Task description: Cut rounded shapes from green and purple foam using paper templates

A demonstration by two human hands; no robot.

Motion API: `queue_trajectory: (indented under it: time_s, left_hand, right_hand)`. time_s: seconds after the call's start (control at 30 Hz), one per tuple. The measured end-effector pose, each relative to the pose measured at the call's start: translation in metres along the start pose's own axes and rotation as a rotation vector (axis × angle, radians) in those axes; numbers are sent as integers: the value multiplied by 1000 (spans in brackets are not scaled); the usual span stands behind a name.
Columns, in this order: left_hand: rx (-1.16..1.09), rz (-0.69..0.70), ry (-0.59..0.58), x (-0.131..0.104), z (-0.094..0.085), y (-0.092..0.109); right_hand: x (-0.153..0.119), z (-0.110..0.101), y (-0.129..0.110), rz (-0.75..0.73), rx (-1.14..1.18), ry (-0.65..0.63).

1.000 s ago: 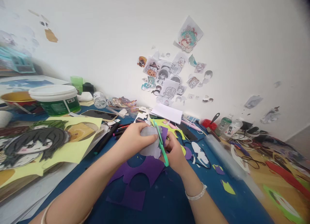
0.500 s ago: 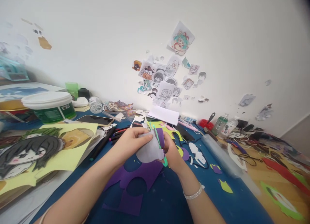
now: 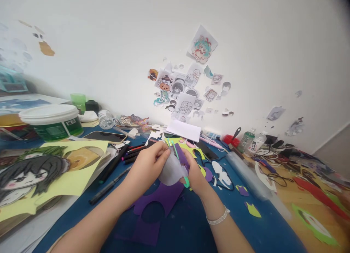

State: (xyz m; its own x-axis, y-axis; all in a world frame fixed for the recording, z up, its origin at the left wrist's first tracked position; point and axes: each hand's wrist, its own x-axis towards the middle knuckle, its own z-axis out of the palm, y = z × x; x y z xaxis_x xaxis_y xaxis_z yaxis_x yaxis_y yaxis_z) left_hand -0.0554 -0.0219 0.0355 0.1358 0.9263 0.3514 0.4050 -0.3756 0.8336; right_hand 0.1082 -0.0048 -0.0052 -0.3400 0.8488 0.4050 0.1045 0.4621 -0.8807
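Note:
My left hand [image 3: 155,158] pinches a rounded pale grey paper piece [image 3: 171,171] between thumb and fingers. My right hand [image 3: 193,169] is wrapped around mint-green scissors [image 3: 186,182]; a handle loop shows below the fingers, and the slim blades point away from me along the grey piece's right edge. A strip of purple sheet [image 3: 180,153] stands beside the blades, near the right fingers. Beneath the hands, a purple sheet with rounded cut-outs [image 3: 149,229] lies on the blue tabletop [image 3: 180,223]. The right fingertips are partly hidden.
Markers [image 3: 116,165] and a phone [image 3: 105,137] lie to the left, near a white-lidded tub [image 3: 51,121]. Yellow sheets with drawings [image 3: 90,150] cover the left side. Small purple and yellow scraps [image 3: 253,210], a clear roll [image 3: 247,176] and bottles [image 3: 255,143] are on the right.
The grey paper piece has turned and tilted in my left hand, and the purple strip by the blades now leans more. The view has shifted slightly.

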Motion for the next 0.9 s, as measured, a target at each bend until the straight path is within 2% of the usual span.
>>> queue_trajectory:
  time_s: [0.13, 0.2, 0.27, 0.43, 0.53, 0.7, 0.9]
  left_hand:
    - [-463, -218, -104, 1, 3, 1]
    - [-558, -258, -93, 0, 6, 1]
    - [-530, -238, -78, 0, 8, 1]
    - [-94, -59, -2, -2, 7, 3]
    - [20, -18, 24, -3, 6, 5]
    - [-6, -4, 62, -5, 7, 5]
    - [-251, -86, 32, -8, 10, 11]
  right_hand:
    - [-1, 0, 0, -8, 52, -50]
    - [-1, 0, 1, 2, 99, -65]
    - [-2, -1, 2, 1, 116, -63]
    - [-2, -4, -2, -42, 42, -88]
    - [-2, -4, -4, -39, 62, -111]
    - [-2, 0, -3, -40, 79, -52]
    - [1, 6, -5, -14, 75, 95]
